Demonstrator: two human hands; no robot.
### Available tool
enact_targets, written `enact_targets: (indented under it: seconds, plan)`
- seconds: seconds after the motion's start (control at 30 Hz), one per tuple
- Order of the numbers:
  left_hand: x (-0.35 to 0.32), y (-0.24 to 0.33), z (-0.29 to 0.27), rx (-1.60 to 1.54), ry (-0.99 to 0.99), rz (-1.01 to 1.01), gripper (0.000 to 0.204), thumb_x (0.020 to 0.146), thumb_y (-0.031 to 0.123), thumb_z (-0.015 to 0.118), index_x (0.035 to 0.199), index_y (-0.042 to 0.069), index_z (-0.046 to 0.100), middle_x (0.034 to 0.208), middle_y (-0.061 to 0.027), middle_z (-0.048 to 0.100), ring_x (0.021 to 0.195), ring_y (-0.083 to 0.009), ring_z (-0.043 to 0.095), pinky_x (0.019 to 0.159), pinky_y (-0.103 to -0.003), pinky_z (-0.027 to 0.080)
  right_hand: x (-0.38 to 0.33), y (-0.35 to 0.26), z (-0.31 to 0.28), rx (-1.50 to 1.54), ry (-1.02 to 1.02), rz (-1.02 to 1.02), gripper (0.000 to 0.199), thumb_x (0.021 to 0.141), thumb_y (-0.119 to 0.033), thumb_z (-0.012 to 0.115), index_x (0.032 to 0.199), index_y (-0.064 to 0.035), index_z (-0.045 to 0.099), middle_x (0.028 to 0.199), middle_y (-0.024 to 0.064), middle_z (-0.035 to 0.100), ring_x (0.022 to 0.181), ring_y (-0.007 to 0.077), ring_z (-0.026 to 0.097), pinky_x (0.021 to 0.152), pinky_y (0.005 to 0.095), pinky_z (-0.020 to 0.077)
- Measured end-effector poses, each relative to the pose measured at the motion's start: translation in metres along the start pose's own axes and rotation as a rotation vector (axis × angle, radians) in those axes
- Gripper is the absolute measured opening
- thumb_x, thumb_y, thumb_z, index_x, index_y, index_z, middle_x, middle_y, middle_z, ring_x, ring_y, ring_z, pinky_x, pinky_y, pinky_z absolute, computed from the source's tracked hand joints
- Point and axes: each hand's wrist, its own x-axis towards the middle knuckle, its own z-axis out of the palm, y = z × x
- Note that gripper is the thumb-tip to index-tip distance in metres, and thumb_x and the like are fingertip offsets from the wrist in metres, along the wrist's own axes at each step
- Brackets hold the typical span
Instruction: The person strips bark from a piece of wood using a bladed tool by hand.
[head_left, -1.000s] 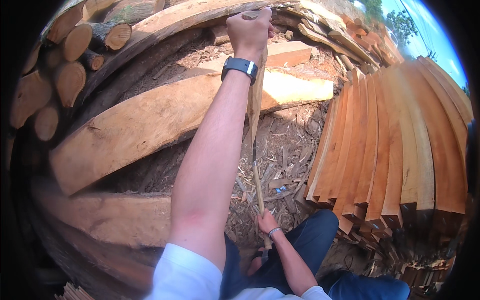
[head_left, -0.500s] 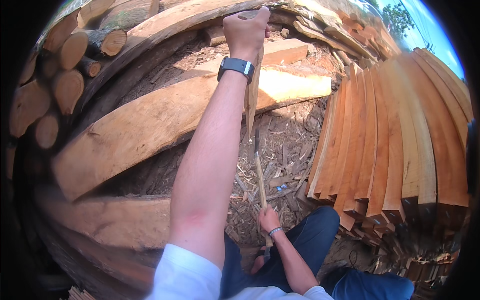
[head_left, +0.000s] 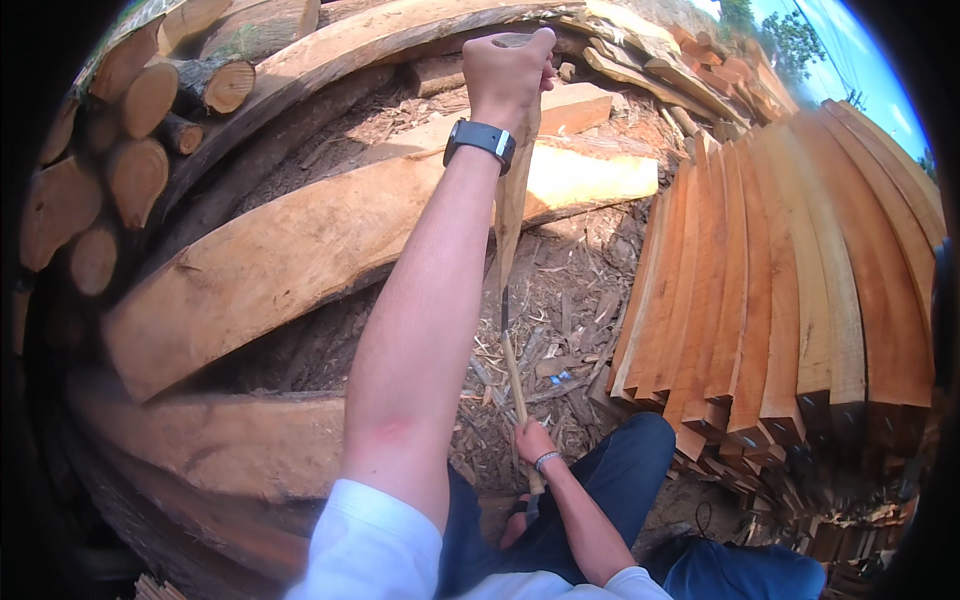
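My left hand (head_left: 505, 68) is raised high, arm stretched out, and grips the top end of a long thin strip of wood (head_left: 512, 210) that hangs down upright. A dark watch (head_left: 480, 141) is on that wrist. Low down by my lap, my right hand (head_left: 533, 446), with a thin bracelet on the wrist, holds the pale wooden handle of a long-bladed knife (head_left: 513, 372). Its dark blade (head_left: 503, 312) points up and lies against the lower edge of the strip.
Thick rough planks (head_left: 300, 250) and round log ends (head_left: 120, 130) are piled to the left and behind. A stack of orange-brown sawn slats (head_left: 780, 290) stands at the right. Bark chips and shavings (head_left: 570, 320) cover the ground between. My dark trousers (head_left: 600, 500) are below.
Both hands keep their grips. The blade shifts slightly along the strip's lower part, and the view has tilted a little.
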Motion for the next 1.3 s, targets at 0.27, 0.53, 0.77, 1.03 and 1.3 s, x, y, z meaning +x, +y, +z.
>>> enact_targets:
  seconds: [0.27,0.53,0.77,1.03,1.3]
  plan:
    - [0.0,-0.005,0.001,-0.101,-0.062,-0.023,0.033,0.081,0.024,0.071,0.067,-0.006,0.066,0.058,-0.0101,0.063,0.046,-0.0142,0.06,0.045,-0.027,0.052,0.004,0.017,0.007,-0.105,0.09,-0.041,0.032,0.091,-0.023,0.051,0.098,0.0077,0.053,0.083,0.0354,0.062,0.085,0.0512,0.061,0.078,0.0558,0.0493]
    - [-0.004,-0.004,0.003,-0.124,-0.091,0.002,0.031,0.079,0.022,0.068,0.065,-0.006,0.065,0.057,-0.0096,0.063,0.046,-0.0144,0.061,0.045,-0.026,0.052,-0.018,-0.052,-0.036,0.042,0.349,-0.167,0.029,0.093,-0.022,0.052,0.101,0.0055,0.047,0.078,0.0339,0.062,0.076,0.0518,0.061,0.068,0.0571,0.0489]
    - [-0.008,-0.004,0.019,-0.063,-0.077,-0.02,0.031,0.078,0.022,0.067,0.061,-0.004,0.064,0.055,-0.0092,0.063,0.047,-0.014,0.061,0.046,-0.026,0.052,0.0,0.02,0.036,-0.183,0.051,0.037,0.034,0.09,-0.024,0.055,0.104,0.0071,0.051,0.091,0.0347,0.064,0.09,0.0504,0.063,0.081,0.0535,0.0517]
    - [-0.008,-0.011,0.015,-0.046,-0.068,0.01,0.032,0.079,0.021,0.066,0.059,-0.003,0.064,0.054,-0.0083,0.063,0.046,-0.013,0.061,0.047,-0.025,0.052,-0.016,-0.053,-0.028,0.167,0.372,-0.158,0.031,0.094,-0.022,0.049,0.107,0.0057,0.047,0.08,0.0357,0.061,0.087,0.0527,0.059,0.079,0.0574,0.0472]
    - [-0.012,-0.005,0.025,-0.025,-0.06,0.0,0.03,0.084,0.02,0.067,0.065,-0.003,0.065,0.056,-0.0083,0.061,0.046,-0.0139,0.059,0.044,-0.027,0.049,0.009,0.033,0.034,-0.14,0.105,0.013,0.032,0.092,-0.021,0.051,0.104,0.0094,0.05,0.076,0.0326,0.063,0.071,0.0446,0.066,0.067,0.0532,0.0519]
